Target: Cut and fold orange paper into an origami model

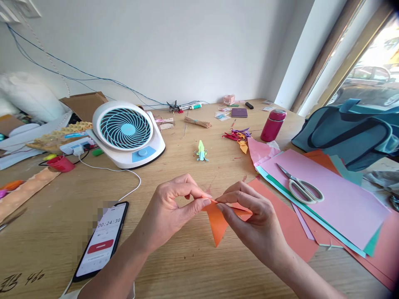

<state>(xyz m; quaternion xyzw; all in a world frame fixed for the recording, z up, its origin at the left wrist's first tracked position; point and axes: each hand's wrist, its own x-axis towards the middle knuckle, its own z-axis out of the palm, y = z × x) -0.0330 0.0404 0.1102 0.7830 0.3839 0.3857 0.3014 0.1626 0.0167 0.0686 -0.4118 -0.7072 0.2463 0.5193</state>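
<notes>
Folded sheet (217, 226): smooth matt paper
Table (174, 274): wood-grained, smooth, faintly glossy
Fan (129, 132): smooth plastic housing
Scissors (297, 182): shiny metal blades, pale plastic-looking handles
Bottle (273, 126): glossy, metallic-looking
Bag (358, 135): matt cloth
Phone screen (101, 246): smooth, glassy

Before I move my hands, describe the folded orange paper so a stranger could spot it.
Start at the wooden table and find the left hand and right hand close together. Both pinch the orange paper, whose pointed flap hangs down. Unlike the flat coral sheet to its right, this piece is folded and held.
</notes>
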